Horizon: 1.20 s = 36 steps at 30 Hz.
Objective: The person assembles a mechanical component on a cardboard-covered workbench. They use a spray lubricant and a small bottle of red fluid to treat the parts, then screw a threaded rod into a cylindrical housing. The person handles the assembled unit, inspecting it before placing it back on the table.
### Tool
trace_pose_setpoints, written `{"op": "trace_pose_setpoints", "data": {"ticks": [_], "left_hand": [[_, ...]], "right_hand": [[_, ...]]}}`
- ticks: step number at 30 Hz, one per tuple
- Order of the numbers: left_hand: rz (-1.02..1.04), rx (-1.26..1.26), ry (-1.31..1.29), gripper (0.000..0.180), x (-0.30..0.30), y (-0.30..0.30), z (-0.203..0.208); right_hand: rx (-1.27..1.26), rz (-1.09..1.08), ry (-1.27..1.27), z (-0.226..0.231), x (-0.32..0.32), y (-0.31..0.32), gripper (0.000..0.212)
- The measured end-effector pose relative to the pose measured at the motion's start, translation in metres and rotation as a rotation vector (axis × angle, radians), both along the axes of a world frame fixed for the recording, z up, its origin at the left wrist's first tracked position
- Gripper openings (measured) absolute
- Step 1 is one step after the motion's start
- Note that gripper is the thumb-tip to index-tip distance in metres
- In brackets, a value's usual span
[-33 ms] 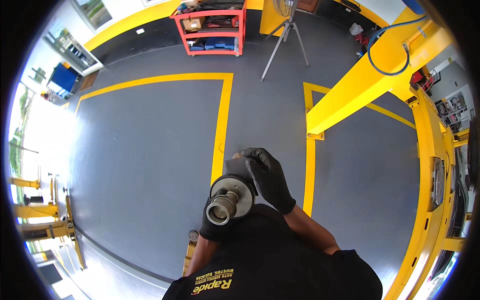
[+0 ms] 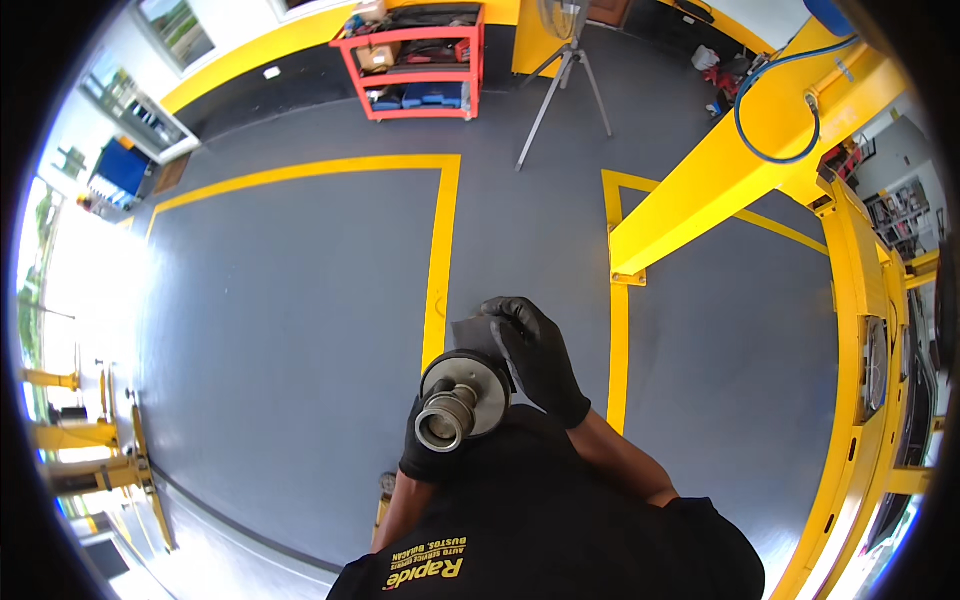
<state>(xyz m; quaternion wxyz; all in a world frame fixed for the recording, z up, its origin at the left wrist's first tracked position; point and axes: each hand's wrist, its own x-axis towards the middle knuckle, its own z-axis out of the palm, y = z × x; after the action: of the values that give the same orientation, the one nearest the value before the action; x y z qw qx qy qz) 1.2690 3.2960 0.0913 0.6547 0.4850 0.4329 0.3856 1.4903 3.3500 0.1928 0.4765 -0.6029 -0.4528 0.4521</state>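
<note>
Close to my body, a round metal disc with a stepped, hollow metal collar (image 2: 444,420) faces up. I cannot tell its exact kind. A dark rim runs round the disc. My left hand (image 2: 425,455), in a black glove, is closed round the underside of this metal part, its fingers mostly hidden. Just beyond the disc, my right hand (image 2: 535,355), also gloved in black, is closed with bent fingers on a thin dark grey sheet (image 2: 472,335) like sandpaper. The sheet lies along the far side of the metal part; whether it touches is hidden.
A yellow lift post (image 2: 700,205) stands at the right, with a blue hose (image 2: 740,110). Far ahead are a red tool cart (image 2: 408,62) and a fan tripod (image 2: 566,75). Yellow lines (image 2: 440,265) mark the grey floor. More yellow lift parts (image 2: 95,470) stand far left.
The surroundings have shifted slightly down in the view, as the camera tilts a little. Both hands keep their hold on the metal part and the sheet.
</note>
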Motion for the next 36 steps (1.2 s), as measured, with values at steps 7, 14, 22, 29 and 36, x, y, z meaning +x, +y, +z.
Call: {"op": "trace_pose_setpoints", "data": {"ticks": [7,14,22,29,36], "left_hand": [[-0.279,0.096,0.052,0.041,0.089,0.252,0.035],[-0.469,0.516,0.174,0.065,0.235,0.45,0.035],[-0.634,0.656,0.302,0.053,0.41,0.628,0.056],[-0.571,-0.167,-0.097,0.039,0.561,0.742,0.037],[-0.752,0.546,0.294,0.047,0.741,0.872,0.032]], "right_hand": [[0.051,-0.223,0.016,0.024,0.108,0.171,0.03],[0.056,-0.459,-0.024,-0.009,0.227,0.317,0.03],[0.117,-0.567,-0.06,0.015,0.382,0.474,0.022],[0.233,-0.624,-0.45,-0.009,0.542,0.58,0.032],[0.018,-0.819,0.029,0.006,0.715,0.675,0.024]]}}
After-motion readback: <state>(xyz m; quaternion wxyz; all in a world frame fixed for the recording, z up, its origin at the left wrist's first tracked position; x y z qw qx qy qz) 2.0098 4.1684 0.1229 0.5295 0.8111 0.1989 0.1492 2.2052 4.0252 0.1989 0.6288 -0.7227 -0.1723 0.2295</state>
